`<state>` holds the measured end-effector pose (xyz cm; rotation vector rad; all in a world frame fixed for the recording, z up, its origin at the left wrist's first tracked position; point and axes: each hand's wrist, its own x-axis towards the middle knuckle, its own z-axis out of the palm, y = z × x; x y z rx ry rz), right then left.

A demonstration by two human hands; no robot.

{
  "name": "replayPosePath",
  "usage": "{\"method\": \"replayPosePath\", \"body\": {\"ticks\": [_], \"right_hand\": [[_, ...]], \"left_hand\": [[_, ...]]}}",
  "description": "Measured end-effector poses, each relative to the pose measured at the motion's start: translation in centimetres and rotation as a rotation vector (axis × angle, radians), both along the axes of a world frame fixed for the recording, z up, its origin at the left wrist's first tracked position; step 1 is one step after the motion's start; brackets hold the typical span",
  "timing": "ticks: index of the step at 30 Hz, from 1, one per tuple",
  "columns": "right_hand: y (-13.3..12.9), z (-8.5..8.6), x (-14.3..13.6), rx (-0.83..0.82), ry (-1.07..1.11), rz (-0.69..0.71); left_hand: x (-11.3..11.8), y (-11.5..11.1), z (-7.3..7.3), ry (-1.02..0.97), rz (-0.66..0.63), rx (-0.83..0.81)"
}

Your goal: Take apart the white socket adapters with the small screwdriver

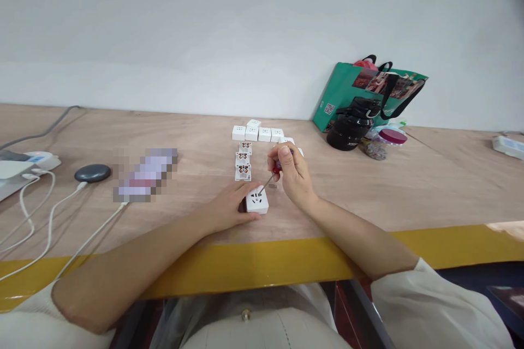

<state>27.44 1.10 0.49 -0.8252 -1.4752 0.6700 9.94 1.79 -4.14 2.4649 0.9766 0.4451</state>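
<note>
A white power socket (257,205) lies face up on the table in front of me. My left hand (232,207) is closed around its left side, thumb along the near edge and fingers at the far edge. Above and to the right, my right hand (291,170) grips a screwdriver (267,182) by its red handle. The screwdriver's thin shaft slants down to the left, and its tip meets the socket face near the middle. Just beyond the socket, several open socket inserts with metal contacts (243,170) stand in a column.
Farther back is a row of white sockets (264,134), with more partly behind my right hand. A black jug (347,130), a green bag (339,87) and a jar with a dark red lid (392,137) stand right. A blurred phone (146,174), a dark round puck (93,173) and cables lie left.
</note>
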Motion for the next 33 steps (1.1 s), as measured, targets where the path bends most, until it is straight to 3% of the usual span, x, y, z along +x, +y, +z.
{"method": "replayPosePath", "body": {"ticks": [33], "right_hand": [[0.58,-0.31,-0.30,-0.163,0.142,0.024]], "left_hand": [[-0.10,-0.04,0.13,-0.008,0.003,-0.025]]}}
